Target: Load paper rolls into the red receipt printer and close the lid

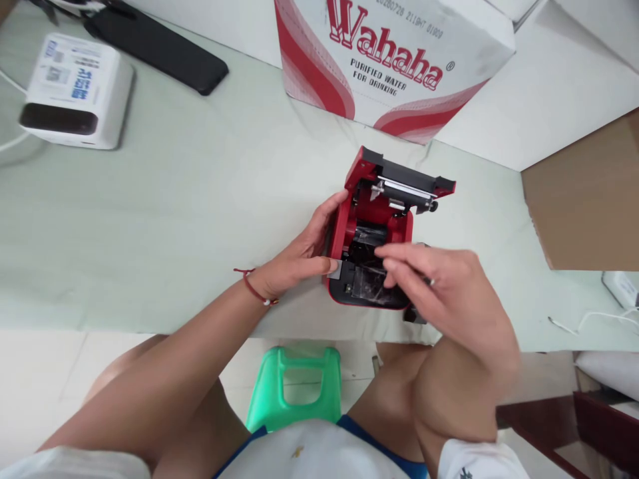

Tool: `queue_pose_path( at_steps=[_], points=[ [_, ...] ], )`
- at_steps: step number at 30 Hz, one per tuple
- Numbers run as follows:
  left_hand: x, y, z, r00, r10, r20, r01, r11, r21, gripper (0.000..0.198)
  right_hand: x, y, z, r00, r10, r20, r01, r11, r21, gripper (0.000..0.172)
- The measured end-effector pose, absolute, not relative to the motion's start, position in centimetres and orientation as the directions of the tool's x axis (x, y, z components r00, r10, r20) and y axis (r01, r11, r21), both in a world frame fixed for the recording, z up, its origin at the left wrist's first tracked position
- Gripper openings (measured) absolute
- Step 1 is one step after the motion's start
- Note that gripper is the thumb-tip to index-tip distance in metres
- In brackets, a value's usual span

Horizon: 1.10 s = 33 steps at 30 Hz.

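A small red printer (344, 229) with its lid flipped open stands on the pale green table (190, 219) near the front edge. My left hand (299, 256) grips the printer's left side, thumb along the lower edge and fingers curled round the top corner. My right hand (444, 289) hovers over the open compartment, fingers pinched together on a piece of clear crinkled film (369, 279) that lies inside it. The lid (404, 179) shows a metal roller bar.
A white and red Wahaha water carton (399, 60) stands behind the printer. A white device (74, 90) and a black flat object (160, 46) lie at the far left. A brown cardboard sheet (584, 199) is on the right. A green stool (299, 386) sits below.
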State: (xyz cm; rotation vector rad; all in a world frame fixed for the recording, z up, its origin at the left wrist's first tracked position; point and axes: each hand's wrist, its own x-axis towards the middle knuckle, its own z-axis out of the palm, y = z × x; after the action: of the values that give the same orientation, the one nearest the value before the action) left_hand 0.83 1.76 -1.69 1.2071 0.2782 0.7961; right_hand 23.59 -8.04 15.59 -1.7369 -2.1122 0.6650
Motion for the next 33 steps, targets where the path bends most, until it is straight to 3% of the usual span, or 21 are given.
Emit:
queue_pose_path(
  at_steps=[3, 8, 12, 18, 22, 25, 29, 31, 33],
  points=[
    [0.8, 1.6, -1.8, 0.701, 0.685, 0.197, -0.402, 0.151, 0.903, 0.109, 23.2, -6.1, 13.3, -0.036, 0.999, 0.007, 0.907, 0.036, -0.421, 0.031],
    [0.9, 1.5, -2.3, 0.683, 0.704, 0.192, -0.398, 0.14, 0.906, 0.111, 22.5, -4.6, 11.9, -0.079, 0.993, -0.089, 0.984, 0.063, -0.169, 0.037],
    [0.9, 1.2, -2.1, 0.691, 0.7, 0.182, -0.397, 0.157, 0.904, 0.111, 21.8, -4.3, 12.3, -0.061, 0.988, -0.139, 0.997, 0.055, -0.049, 0.045],
    [1.0, 0.9, -1.8, 0.684, 0.711, 0.164, -0.417, 0.197, 0.887, 0.11, 20.9, -3.5, 12.6, 0.022, 0.958, -0.285, 0.997, 0.0, 0.074, 0.034],
    [0.9, 1.0, -1.8, 0.681, 0.715, 0.161, -0.416, 0.196, 0.888, 0.107, 21.7, -3.6, 12.3, -0.015, 0.966, -0.257, 0.997, -0.006, -0.079, 0.038],
    [1.0, 1.0, -1.8, 0.675, 0.719, 0.164, -0.422, 0.194, 0.886, 0.105, 23.0, -4.4, 12.9, -0.057, 0.967, -0.249, 0.959, -0.016, -0.284, 0.041],
    [0.9, 1.0, -1.7, 0.669, 0.728, 0.149, -0.425, 0.211, 0.88, 0.106, 26.0, -7.0, 15.3, -0.144, 0.971, -0.189, 0.792, -0.001, -0.61, 0.028],
    [0.9, 1.0, -1.7, 0.667, 0.732, 0.139, -0.415, 0.21, 0.885, 0.107, 28.4, -8.8, 16.2, -0.107, 0.989, -0.099, 0.679, 0.0, -0.734, 0.03],
    [0.9, 1.1, -1.7, 0.665, 0.734, 0.138, -0.411, 0.205, 0.888, 0.107, 31.0, -10.1, 16.3, 0.061, 0.998, 0.013, 0.599, -0.026, -0.8, 0.034]
  ],
)
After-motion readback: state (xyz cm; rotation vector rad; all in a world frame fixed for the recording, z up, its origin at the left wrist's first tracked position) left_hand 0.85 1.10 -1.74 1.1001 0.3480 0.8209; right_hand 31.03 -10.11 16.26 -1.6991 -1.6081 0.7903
